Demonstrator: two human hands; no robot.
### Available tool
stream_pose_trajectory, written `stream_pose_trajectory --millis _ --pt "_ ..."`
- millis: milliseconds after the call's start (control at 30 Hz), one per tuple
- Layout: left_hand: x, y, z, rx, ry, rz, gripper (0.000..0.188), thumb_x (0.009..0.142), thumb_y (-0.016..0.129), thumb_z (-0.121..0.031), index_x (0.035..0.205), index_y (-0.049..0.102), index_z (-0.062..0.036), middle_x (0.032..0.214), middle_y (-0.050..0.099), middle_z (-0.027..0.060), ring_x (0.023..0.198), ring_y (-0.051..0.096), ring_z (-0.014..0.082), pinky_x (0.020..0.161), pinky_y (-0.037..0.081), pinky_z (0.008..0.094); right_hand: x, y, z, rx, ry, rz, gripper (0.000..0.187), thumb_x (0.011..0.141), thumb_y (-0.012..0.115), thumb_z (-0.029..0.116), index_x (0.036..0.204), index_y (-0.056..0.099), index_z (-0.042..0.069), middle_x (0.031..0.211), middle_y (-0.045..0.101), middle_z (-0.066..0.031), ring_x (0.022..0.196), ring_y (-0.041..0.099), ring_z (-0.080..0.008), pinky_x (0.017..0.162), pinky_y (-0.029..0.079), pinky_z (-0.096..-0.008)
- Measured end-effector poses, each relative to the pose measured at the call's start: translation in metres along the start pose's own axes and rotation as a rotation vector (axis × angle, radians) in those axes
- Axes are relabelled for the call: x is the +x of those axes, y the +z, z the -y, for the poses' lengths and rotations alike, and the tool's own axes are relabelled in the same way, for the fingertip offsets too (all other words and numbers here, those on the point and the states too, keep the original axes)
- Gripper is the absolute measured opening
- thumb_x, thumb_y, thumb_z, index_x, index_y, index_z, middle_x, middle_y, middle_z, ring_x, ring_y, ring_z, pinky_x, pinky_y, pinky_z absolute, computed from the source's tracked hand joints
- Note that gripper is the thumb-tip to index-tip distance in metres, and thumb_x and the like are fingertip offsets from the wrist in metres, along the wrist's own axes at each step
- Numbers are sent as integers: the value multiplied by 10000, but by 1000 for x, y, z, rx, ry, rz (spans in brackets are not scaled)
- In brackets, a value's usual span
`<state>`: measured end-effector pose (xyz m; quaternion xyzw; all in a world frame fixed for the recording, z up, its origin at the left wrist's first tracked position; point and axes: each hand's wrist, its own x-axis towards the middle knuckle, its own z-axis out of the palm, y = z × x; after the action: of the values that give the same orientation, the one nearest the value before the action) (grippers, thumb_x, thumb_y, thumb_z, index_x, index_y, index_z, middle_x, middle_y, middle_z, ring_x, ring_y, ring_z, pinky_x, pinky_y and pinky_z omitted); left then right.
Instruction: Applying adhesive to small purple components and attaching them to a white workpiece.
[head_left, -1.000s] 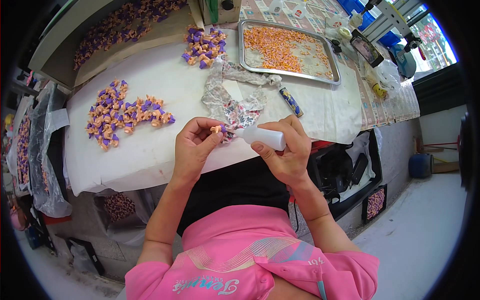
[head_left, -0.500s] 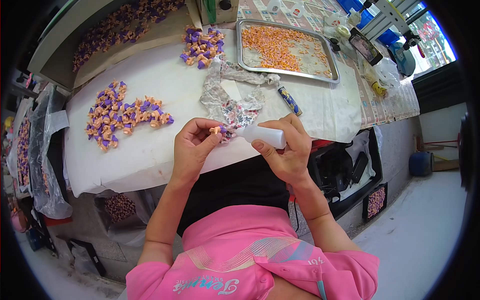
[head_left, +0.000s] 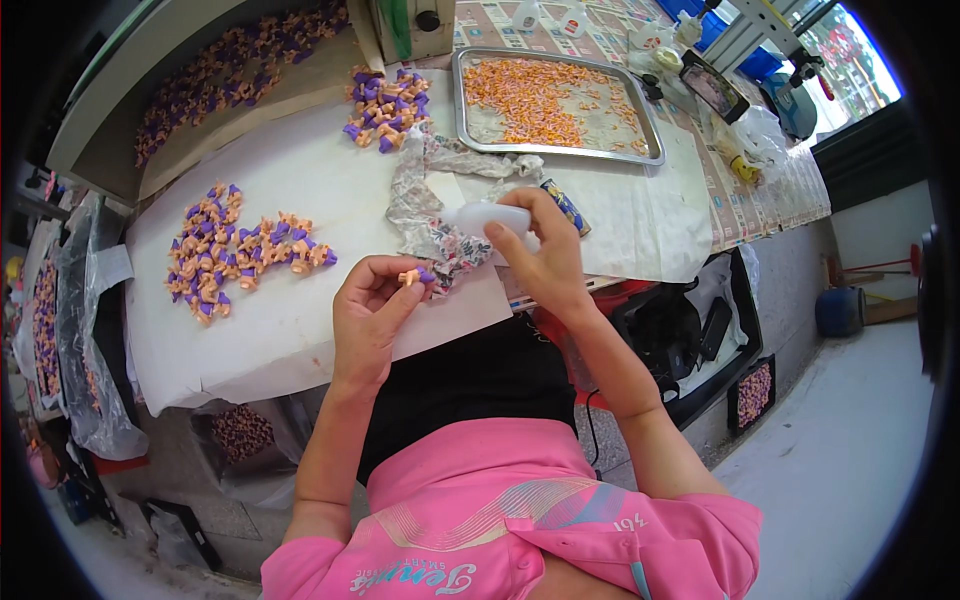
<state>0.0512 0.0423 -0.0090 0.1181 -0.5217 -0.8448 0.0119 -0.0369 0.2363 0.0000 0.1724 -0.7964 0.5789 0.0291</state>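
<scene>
Between thumb and fingers, my left hand pinches a small peach-and-purple figurine above the near part of the table. My right hand grips a white squeeze bottle, tilted so its narrow end points left over a floral cloth. The bottle's tip is apart from the figurine. On the left of the white paper lies a spread group of similar figurines. A second heap of figurines sits farther back.
A metal tray of small orange pieces stands at the back. Beside the cloth lies a blue-and-yellow cylinder. A phone is mounted at the back right. More figurines fill a shelf-like recess at the back left.
My right hand has moved the bottle up and left, away from the figurine and over the cloth. My left hand, with the figurine, has shifted slightly left and down. The view has shifted a little.
</scene>
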Motion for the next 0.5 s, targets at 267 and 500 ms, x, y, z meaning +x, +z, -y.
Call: stream_pose_trajectory --millis 267,500 --pt "-3 13 -5 5 -25 34 191 880 600 31 1067 579 -1 1080 632 101 906 639 150 864 537 291 48 -9 -29 -97 126 142 261 892 646 225 1069 586 42 847 612 -100 757 577 -166 668 463 -317" --pt "-2 14 -14 -46 -45 -6 187 864 644 19 1044 594 6 1003 648 79 861 629 118 829 526 266 77 -23 -27 -422 -326 107 198 856 659 164 1011 652 41 902 642 -118 812 601 -266 760 463 -379"
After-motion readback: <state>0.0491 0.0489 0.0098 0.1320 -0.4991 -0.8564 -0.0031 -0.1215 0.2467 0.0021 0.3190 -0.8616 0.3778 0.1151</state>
